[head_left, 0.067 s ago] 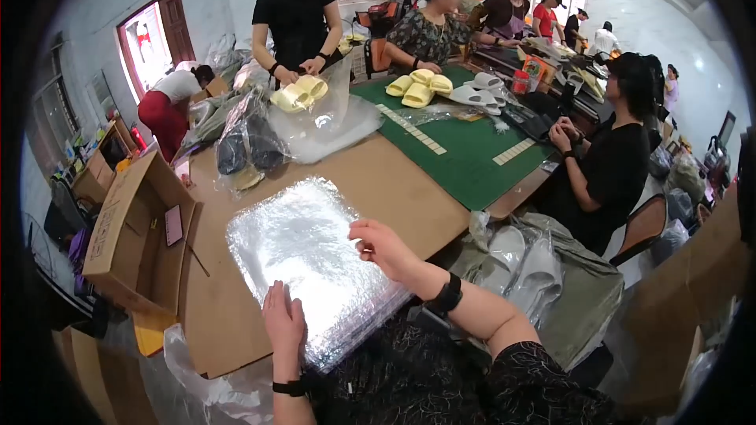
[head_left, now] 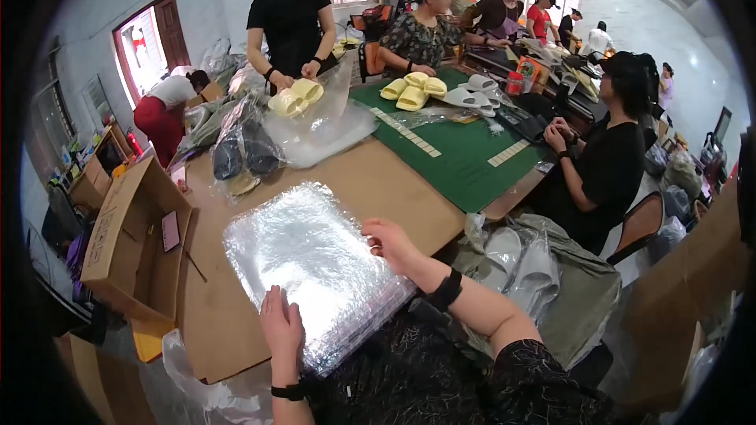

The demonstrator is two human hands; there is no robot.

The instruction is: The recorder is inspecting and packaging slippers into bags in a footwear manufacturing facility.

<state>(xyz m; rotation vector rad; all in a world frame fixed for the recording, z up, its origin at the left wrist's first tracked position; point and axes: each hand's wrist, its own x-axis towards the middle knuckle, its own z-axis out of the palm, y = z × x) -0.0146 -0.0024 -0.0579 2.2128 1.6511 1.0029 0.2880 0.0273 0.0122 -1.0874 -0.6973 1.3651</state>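
A stack of clear, shiny plastic bags (head_left: 311,264) lies on the brown table (head_left: 370,177) in front of me. My left hand (head_left: 281,325) rests flat on the stack's near edge, fingers spread. My right hand (head_left: 391,242) touches the stack's right edge, fingers curled at the top bag; whether it pinches a bag I cannot tell. Both wrists wear black bands.
An open cardboard box (head_left: 130,240) stands at the left. Bagged dark slippers (head_left: 244,149) and clear bags (head_left: 323,130) lie farther back. A person in black (head_left: 291,24) holds yellow slippers (head_left: 295,97). A green mat (head_left: 465,149) carries more slippers. A seated person (head_left: 606,165) is at the right.
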